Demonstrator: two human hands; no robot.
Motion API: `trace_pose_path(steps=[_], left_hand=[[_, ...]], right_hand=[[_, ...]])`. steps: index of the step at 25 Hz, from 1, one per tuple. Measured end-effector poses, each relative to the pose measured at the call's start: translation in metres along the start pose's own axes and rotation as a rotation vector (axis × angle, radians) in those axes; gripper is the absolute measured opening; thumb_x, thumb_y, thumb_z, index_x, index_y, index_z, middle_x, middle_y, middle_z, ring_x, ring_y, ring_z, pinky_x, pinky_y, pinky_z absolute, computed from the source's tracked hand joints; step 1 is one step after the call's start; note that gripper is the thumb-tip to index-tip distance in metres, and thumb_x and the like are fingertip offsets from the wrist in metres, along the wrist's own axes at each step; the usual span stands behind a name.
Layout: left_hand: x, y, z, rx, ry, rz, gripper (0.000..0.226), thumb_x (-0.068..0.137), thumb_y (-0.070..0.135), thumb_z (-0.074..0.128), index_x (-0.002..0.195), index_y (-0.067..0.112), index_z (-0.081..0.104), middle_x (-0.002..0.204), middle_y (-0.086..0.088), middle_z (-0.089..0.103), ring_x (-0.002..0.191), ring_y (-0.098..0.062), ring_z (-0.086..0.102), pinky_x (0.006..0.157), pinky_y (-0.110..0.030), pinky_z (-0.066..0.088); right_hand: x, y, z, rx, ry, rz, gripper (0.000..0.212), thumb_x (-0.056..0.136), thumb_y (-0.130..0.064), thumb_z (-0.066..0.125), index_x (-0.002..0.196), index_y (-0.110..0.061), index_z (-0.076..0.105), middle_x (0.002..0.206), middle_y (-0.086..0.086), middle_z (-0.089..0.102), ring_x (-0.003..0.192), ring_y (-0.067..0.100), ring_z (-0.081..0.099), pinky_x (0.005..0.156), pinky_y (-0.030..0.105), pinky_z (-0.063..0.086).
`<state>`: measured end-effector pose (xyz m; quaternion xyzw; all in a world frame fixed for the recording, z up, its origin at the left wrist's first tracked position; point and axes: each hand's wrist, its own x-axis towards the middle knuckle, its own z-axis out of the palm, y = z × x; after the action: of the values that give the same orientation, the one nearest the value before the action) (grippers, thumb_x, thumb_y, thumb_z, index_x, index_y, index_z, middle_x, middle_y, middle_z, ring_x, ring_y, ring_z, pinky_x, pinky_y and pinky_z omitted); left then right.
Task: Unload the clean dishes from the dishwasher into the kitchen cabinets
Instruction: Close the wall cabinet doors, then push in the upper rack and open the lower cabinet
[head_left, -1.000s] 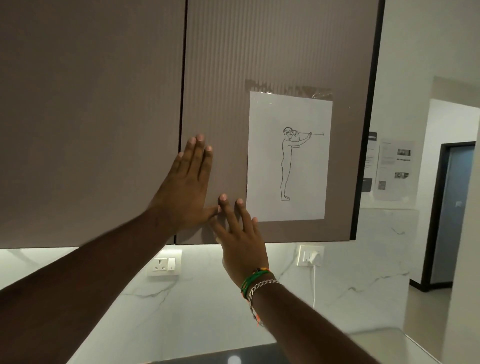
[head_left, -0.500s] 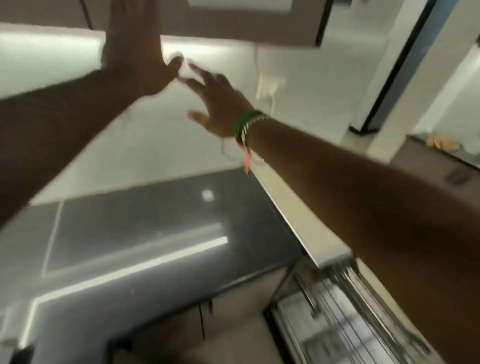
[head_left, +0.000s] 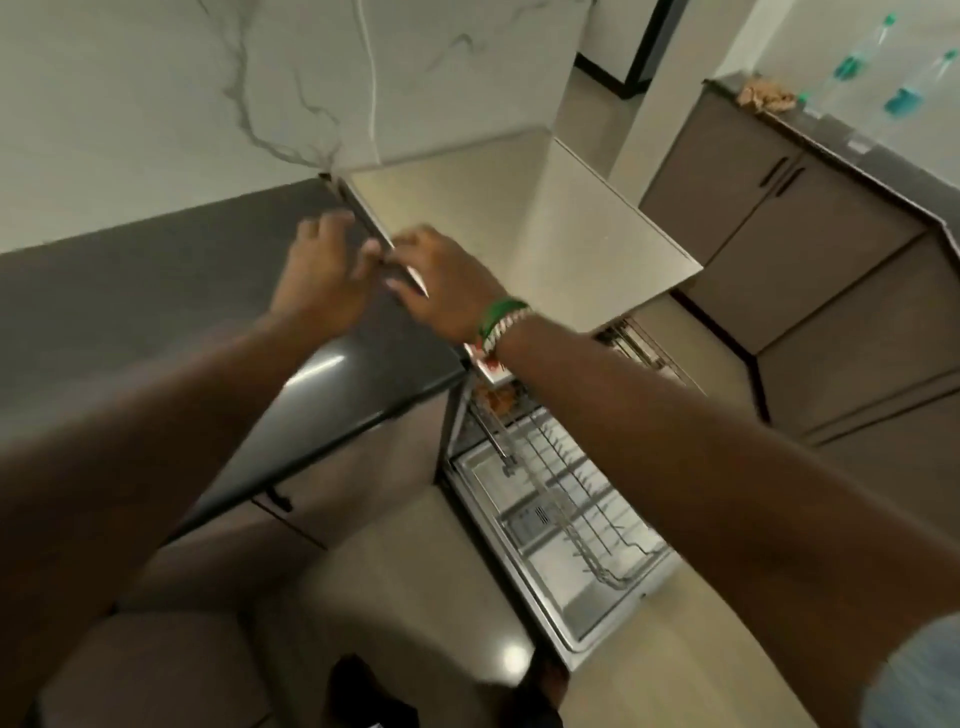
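A home kitchen: a dark countertop (head_left: 156, 291) at nine o'clock under a marble-look wall (head_left: 156, 104), an open dishwasher (head_left: 561, 525) at five o'clock, brown cabinets (head_left: 810, 270) at two o'clock.

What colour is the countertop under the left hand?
Dark grey countertop, glossy with light reflections, below the left hand; seen in the head view.

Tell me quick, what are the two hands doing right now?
Left hand: open, holding nothing, over the dark countertop.
Right hand: open, empty too.
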<state>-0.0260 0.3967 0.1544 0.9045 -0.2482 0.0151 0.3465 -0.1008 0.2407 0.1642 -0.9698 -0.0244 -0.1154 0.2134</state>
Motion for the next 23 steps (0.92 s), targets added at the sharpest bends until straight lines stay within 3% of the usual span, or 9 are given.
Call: trace_pose_path(steps=[3, 6, 10, 13, 15, 17, 19, 20, 23], left_hand=[[-0.045, 0.043, 0.097, -0.021, -0.201, -0.046, 0.048, 0.099, 0.036, 0.059, 0.14, 0.013, 0.051, 0.138, -0.016, 0.053, 0.128, -0.034, 0.052, 0.107, -0.041, 0.04], [-0.09, 0.101, 0.196, -0.028, -0.437, -0.009, 0.054, 0.097, 0.038, 0.062, 0.146, 0.022, 0.045, 0.146, -0.004, 0.048, 0.129, -0.022, 0.051, 0.11, -0.038, 0.041], [-0.146, 0.164, 0.339, 0.014, -0.705, -0.014, 0.067, 0.094, 0.042, 0.064, 0.153, 0.023, 0.036, 0.156, -0.002, 0.037, 0.141, -0.023, 0.041, 0.115, -0.038, 0.038], [-0.184, 0.191, 0.415, 0.059, -0.753, -0.049, 0.076, 0.089, 0.044, 0.07, 0.153, 0.023, 0.034, 0.155, -0.001, 0.036, 0.14, -0.024, 0.041, 0.11, -0.037, 0.039], [-0.21, 0.202, 0.458, 0.099, -0.769, -0.032, 0.085, 0.084, 0.046, 0.075, 0.154, 0.024, 0.032, 0.157, -0.001, 0.033, 0.143, -0.025, 0.037, 0.112, -0.041, 0.041], [-0.236, 0.204, 0.494, 0.176, -0.814, 0.006, 0.096, 0.08, 0.048, 0.079, 0.156, 0.024, 0.024, 0.164, -0.005, 0.022, 0.152, -0.028, 0.023, 0.119, -0.046, 0.033], [-0.254, 0.202, 0.524, 0.268, -0.869, 0.064, 0.116, 0.076, 0.054, 0.08, 0.16, 0.025, 0.007, 0.17, -0.004, 0.0, 0.157, -0.029, -0.002, 0.126, -0.051, 0.016], [-0.261, 0.199, 0.534, 0.317, -0.884, 0.106, 0.124, 0.074, 0.057, 0.081, 0.161, 0.026, -0.001, 0.17, -0.003, -0.01, 0.157, -0.028, -0.012, 0.126, -0.052, 0.009], [-0.271, 0.188, 0.557, 0.405, -0.889, 0.194, 0.128, 0.075, 0.051, 0.082, 0.161, 0.024, -0.009, 0.168, -0.004, -0.02, 0.155, -0.029, -0.019, 0.126, -0.054, 0.003]], right_hand=[[-0.124, 0.096, 0.011, 0.128, -0.04, 0.309, 0.025, 0.094, -0.029, 0.062, 0.115, -0.016, 0.068, 0.121, 0.006, 0.059, 0.11, 0.02, 0.058, 0.102, 0.04, 0.048], [-0.24, 0.188, 0.026, 0.143, -0.083, 0.583, 0.023, 0.096, -0.03, 0.061, 0.118, -0.024, 0.065, 0.126, 0.001, 0.057, 0.114, 0.018, 0.056, 0.101, 0.041, 0.051], [-0.346, 0.285, 0.042, 0.225, -0.076, 0.751, 0.031, 0.091, -0.024, 0.065, 0.122, -0.021, 0.066, 0.124, 0.006, 0.059, 0.115, 0.025, 0.057, 0.097, 0.047, 0.051], [-0.394, 0.321, 0.045, 0.228, -0.028, 0.82, 0.038, 0.09, -0.026, 0.068, 0.127, -0.021, 0.064, 0.129, 0.005, 0.056, 0.122, 0.026, 0.05, 0.103, 0.047, 0.047], [-0.42, 0.34, 0.052, 0.204, 0.026, 0.988, 0.05, 0.089, -0.03, 0.07, 0.137, -0.023, 0.056, 0.145, 0.008, 0.045, 0.137, 0.029, 0.038, 0.113, 0.044, 0.037], [-0.442, 0.354, 0.066, 0.231, 0.115, 1.271, 0.075, 0.086, -0.036, 0.074, 0.151, -0.023, 0.039, 0.162, 0.01, 0.024, 0.15, 0.032, 0.02, 0.119, 0.045, 0.024], [-0.456, 0.368, 0.085, 0.491, 0.258, 1.59, 0.102, 0.083, -0.038, 0.079, 0.16, -0.015, 0.017, 0.167, 0.011, 0.01, 0.153, 0.031, 0.014, 0.124, 0.044, 0.02], [-0.456, 0.372, 0.095, 0.691, 0.3, 1.699, 0.108, 0.083, -0.039, 0.08, 0.16, -0.011, 0.01, 0.167, 0.011, 0.013, 0.153, 0.03, 0.017, 0.124, 0.043, 0.021], [-0.447, 0.382, 0.123, 1.086, 0.337, 1.803, 0.101, 0.081, -0.051, 0.076, 0.157, -0.009, 0.024, 0.16, 0.009, 0.032, 0.144, 0.031, 0.038, 0.116, 0.046, 0.036]])
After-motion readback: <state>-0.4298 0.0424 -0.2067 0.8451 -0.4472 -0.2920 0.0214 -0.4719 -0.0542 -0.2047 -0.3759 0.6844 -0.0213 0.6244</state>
